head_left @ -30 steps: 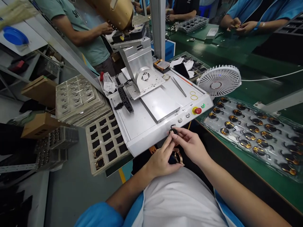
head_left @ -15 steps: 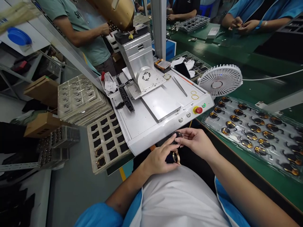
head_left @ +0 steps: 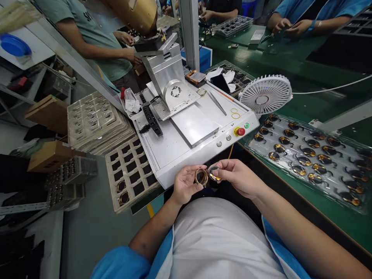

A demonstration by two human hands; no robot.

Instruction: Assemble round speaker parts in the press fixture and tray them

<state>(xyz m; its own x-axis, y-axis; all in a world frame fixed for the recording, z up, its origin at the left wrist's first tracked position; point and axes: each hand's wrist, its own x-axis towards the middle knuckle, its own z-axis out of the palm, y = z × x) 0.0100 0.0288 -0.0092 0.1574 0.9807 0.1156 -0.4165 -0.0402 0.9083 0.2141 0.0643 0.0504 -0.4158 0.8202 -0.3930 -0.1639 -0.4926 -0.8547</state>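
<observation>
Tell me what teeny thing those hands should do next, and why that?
I'd say the right hand should probably bring its round disc over the gold ring in the left hand. The two pieces are held side by side, they look close in size, and the ring's round opening faces the camera.

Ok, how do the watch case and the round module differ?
The watch case is a gold-toned ring around a dark middle; the round module is a disc with amber patches. The left hand holds the watch case, the right hand the round module. Both are round.
</observation>
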